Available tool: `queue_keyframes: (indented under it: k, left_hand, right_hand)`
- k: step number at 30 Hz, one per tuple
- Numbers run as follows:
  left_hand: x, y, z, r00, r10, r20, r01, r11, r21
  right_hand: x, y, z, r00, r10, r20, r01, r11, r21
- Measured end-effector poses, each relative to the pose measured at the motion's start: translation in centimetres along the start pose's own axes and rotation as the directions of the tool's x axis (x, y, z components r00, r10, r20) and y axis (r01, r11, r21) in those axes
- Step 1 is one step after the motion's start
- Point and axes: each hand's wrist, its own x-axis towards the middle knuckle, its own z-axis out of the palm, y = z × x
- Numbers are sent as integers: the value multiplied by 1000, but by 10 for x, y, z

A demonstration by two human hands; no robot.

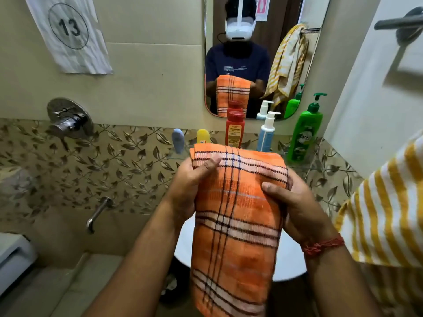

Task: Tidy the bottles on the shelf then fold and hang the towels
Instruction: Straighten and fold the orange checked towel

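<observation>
An orange checked towel (235,225), folded into a long strip, hangs in front of me. My left hand (190,181) grips its upper left edge, thumb on top. My right hand (295,202) clasps its right edge a little lower. Behind it, on a glass shelf (304,167), stand a grey-blue bottle (178,139), a yellow bottle (202,136), a red bottle (234,129), a white-and-blue pump bottle (266,132) and a green pump bottle (305,131). A yellow-striped white towel (384,213) hangs at the right.
A mirror (258,53) is on the wall above the shelf. A white basin (288,259) sits below my hands. A chrome mixer (68,120) and spout (97,213) are on the left wall. A dark bar (398,22) is mounted on the door at upper right.
</observation>
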Motion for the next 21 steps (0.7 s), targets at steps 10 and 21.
queue_keyframes:
  k: [10,21]
  left_hand:
    - [15,-8,-2,920,62,-386,58,954,293]
    - [29,23,0,931,317,-182,-238,904,356]
  right_hand:
    - [13,-4,3,936,-205,-288,152,969,-196]
    - [25,-16,-1,897,-400,-191,321,884,-341]
